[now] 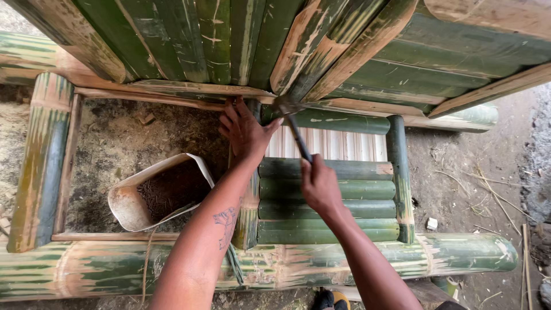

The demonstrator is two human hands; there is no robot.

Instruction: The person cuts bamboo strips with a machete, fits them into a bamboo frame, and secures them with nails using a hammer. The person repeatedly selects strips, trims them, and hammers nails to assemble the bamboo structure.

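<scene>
Hammer [296,133] sits in the right hand [319,185], fingers wrapped tight low on its dark handle, head up against the bamboo frame [367,122]; it looks stiff and top-heavy. Left hand [245,130] lies spread open, perhaps steadying a nail

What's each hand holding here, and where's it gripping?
The right hand grips a hammer by the lower end of its dark handle. The left hand holds nothing; it presses against the bamboo frame.

Bare dirt floor [459,183] strewn with dry straw [493,198] on the right, grey ash-like ground at the far right edge; soft daylight falls evenly, with darker soil [120,138] on the left
</scene>
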